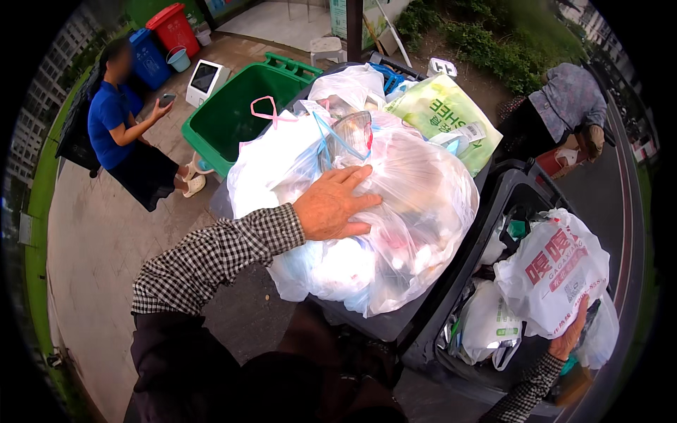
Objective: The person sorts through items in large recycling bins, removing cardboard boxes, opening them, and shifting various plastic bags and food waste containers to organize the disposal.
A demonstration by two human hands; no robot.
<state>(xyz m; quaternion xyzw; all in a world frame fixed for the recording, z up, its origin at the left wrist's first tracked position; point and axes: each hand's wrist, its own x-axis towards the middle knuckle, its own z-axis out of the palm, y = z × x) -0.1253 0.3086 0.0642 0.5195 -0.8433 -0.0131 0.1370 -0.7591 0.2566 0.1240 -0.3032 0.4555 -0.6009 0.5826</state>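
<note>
A large translucent plastic bag of refuse bulges over the top of a dark wheeled bin in the middle. My left hand lies on it with fingers spread, gripping nothing. At the right, my right hand touches the lower edge of a white printed plastic bag; its fingers are partly hidden, so I cannot tell how firmly it holds. That bag rests over a second dark bin full of bagged waste. A green printed bag leans behind the large bag.
An open green bin adjoins the heap. A person in a blue shirt holds a phone at the left; another person bends down at the right. Blue and red bins, a white stool and a screen device stand behind.
</note>
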